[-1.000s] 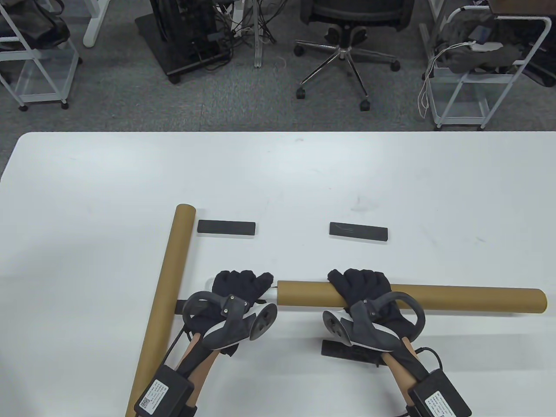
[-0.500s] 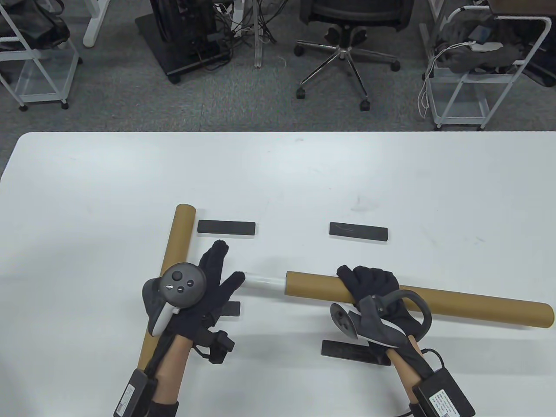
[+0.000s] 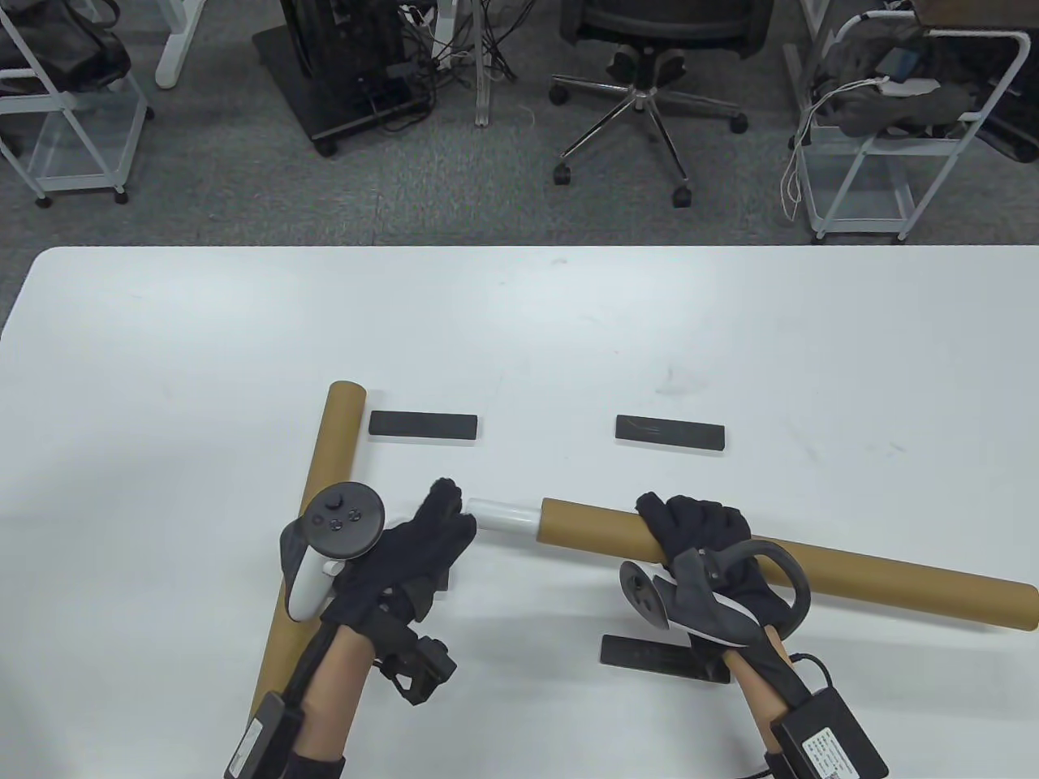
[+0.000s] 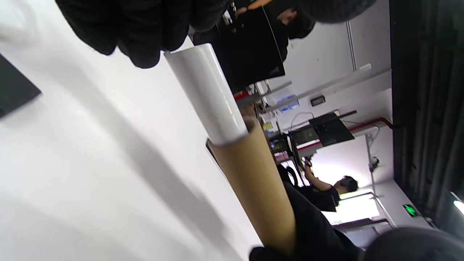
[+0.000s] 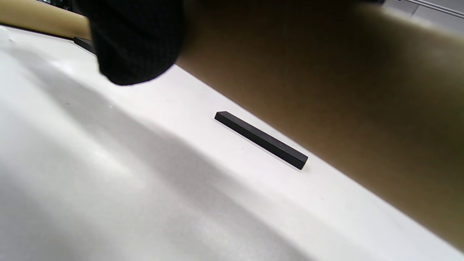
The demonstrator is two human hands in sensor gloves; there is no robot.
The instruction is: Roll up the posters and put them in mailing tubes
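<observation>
One rolled white poster (image 3: 505, 515) sticks partway out of the left end of a brown mailing tube (image 3: 852, 572), which the right hand (image 3: 702, 540) grips with fingers wrapped around it. The left hand (image 3: 418, 548) touches the poster's free end with extended fingertips (image 4: 145, 54), holding nothing. A second tube (image 3: 312, 519) lies on the white surface (image 3: 568, 341) among four black bars (image 3: 423, 424).

A white table (image 3: 162, 341) with rounded corners fills the near half. Beyond it lies grey carpet (image 3: 227, 203). A black office chair (image 3: 649, 49) stands far centre, white wire carts (image 3: 909, 162) far right and far left.
</observation>
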